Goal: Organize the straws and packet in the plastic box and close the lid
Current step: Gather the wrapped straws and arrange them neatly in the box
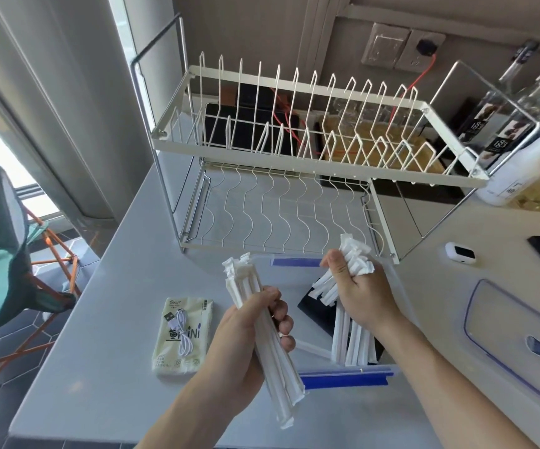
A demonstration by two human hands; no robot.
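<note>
My left hand (255, 332) grips a long bundle of white paper-wrapped straws (246, 280), held above the left rim of the clear plastic box (401, 293). My right hand (356, 286) is closed on a second bunch of straws (356, 257) over the box's middle. The box has blue clips at its far and near edges (346, 380). A black packet (317, 309) and more straws (352, 338) lie inside. The box's clear lid (514, 335) with blue trim rests on the counter to the right.
A cream tissue pack (184, 335) with a coiled white USB cable (181, 328) on it lies left of the box. A white two-tier dish rack (294, 150) stands behind. Bottles (514, 124) stand at the right. A small white device (459, 252) sits beyond the lid. The counter's edge runs along the left.
</note>
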